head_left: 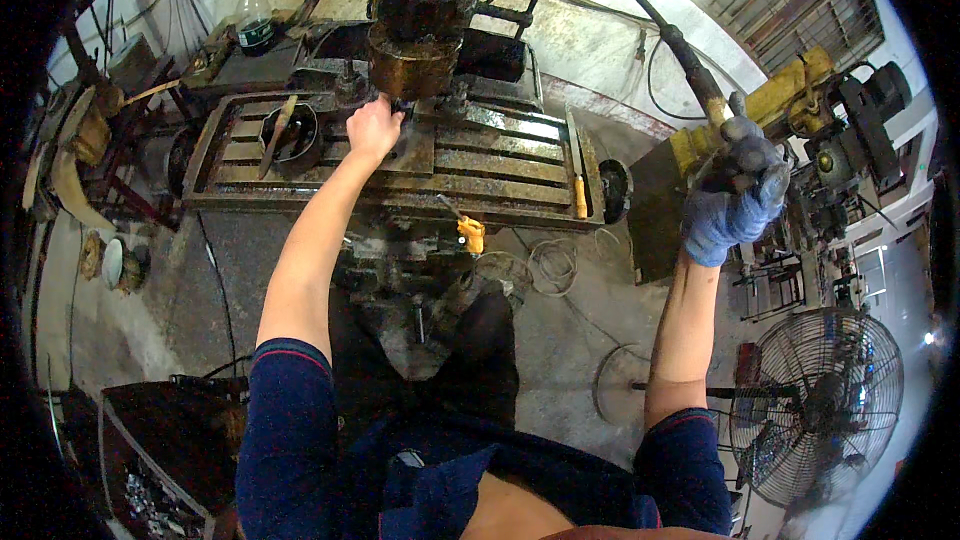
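A milling machine's dark spindle head (415, 50) hangs over its slotted metal table (500, 155). My bare left hand (374, 128) is closed right below the spindle, with its fingertips at a small dark part; what they pinch is hidden. Out to the right, my right hand (735, 202) wears a blue-grey glove with darkened fingers. It is wrapped round the end of a long lever (680, 48) that slopes down from the machine's top.
On the table's left stands a round pot (292, 140) with a brush (277, 135) across it. A yellow-handled tool (580, 190) lies at the right end. A floor fan (825, 405) stands lower right, a metal bin (150, 460) lower left. Coiled cable (552, 268) lies on the floor.
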A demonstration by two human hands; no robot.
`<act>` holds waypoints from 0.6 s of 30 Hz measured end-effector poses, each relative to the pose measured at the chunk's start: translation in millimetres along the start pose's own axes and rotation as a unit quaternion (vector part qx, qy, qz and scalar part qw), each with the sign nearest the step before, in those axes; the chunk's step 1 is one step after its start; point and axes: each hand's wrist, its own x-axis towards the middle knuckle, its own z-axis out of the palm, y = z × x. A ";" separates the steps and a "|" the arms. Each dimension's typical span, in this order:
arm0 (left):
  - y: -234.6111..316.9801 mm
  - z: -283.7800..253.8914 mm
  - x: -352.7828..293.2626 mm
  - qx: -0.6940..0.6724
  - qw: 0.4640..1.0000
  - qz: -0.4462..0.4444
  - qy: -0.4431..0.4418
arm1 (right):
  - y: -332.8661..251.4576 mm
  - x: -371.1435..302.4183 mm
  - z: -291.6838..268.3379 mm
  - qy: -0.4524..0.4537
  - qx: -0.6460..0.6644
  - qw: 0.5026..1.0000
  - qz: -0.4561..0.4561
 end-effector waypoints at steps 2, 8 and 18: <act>-3.0 -5.0 -1.9 -0.005 1.000 0.013 0.001 | 5.9 5.7 -1.4 -0.024 0.031 0.998 -0.038; -29.8 -38.8 -22.7 -0.139 0.987 0.080 -0.036 | 6.4 12.0 6.9 0.035 0.082 0.995 -0.035; -83.5 -138.2 -100.7 -0.075 0.984 0.131 0.098 | -4.9 -5.6 7.3 0.089 0.130 0.983 0.095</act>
